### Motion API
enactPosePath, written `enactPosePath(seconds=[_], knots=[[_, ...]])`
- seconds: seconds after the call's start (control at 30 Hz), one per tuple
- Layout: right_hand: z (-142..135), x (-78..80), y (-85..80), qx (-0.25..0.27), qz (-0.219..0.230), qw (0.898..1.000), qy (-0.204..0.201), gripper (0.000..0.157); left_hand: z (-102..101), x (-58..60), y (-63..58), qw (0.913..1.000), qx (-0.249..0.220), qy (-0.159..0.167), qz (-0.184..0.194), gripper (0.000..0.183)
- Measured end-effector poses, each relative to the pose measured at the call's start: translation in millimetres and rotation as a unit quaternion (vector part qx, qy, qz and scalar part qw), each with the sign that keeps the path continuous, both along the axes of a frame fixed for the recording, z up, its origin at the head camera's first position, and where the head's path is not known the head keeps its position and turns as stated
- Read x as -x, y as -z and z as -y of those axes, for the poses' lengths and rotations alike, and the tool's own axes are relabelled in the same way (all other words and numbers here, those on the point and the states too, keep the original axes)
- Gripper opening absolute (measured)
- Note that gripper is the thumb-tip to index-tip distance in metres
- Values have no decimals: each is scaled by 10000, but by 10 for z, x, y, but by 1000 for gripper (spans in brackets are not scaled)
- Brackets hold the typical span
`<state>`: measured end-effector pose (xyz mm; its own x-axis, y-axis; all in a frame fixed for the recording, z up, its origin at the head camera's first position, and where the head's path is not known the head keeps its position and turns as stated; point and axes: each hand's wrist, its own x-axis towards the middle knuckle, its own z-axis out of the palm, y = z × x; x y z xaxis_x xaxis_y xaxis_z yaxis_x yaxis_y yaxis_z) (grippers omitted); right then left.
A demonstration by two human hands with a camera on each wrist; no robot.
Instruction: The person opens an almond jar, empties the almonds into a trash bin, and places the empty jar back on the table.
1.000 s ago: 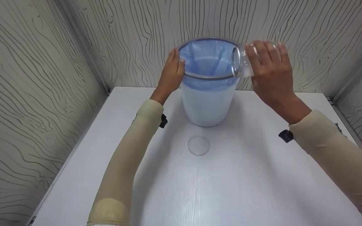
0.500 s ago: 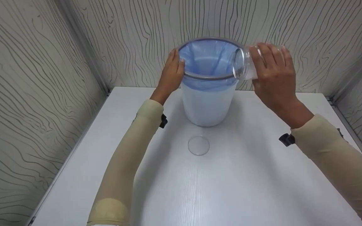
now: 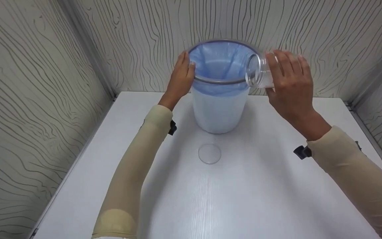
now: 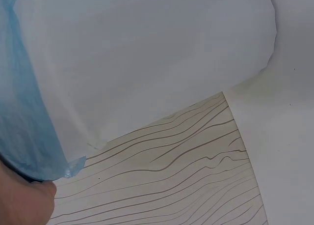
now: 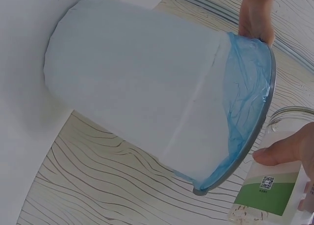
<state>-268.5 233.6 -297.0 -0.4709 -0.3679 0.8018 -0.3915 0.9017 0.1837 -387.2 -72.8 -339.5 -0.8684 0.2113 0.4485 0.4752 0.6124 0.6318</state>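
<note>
A white trash bin stands on the table, its blue liner folded over under a grey rim ring. My left hand grips the rim at its left side; in the left wrist view part of that hand shows at the rim. On the opposite side my right hand holds a clear jar tipped on its side, its open mouth overlapping the bin's right rim. The right wrist view shows the jar's green and white label and small brownish bits at its bottom end.
A round clear disc, like a jar lid, lies flat on the white table in front of the bin. Wood-patterned panels rise behind the bin and along both sides.
My right hand has drawn the jar slightly down and to the right, turning its mouth more toward the camera. The left hand, bin and disc have stayed in place.
</note>
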Motion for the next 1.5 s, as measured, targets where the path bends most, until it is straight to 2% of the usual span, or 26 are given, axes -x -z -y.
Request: enactPosePath(seconds=[0.33,0.83,1.27,1.5], knots=[[12,-65,69,130,-95,9998,-65,71,-7,3,-4,10000,-4,-48,18,64],[59,-221,229,448,-147,9987,-204,80,-18,-12,7,9999,-7,-64,-96,63],[64,-280,352,779,-177,9963,-331,80,-20,-1,18,9999,-111,24,-21,64],[55,-302,417,858,-116,9958,-298,80,-16,-3,25,9999,-92,18,-102,63]])
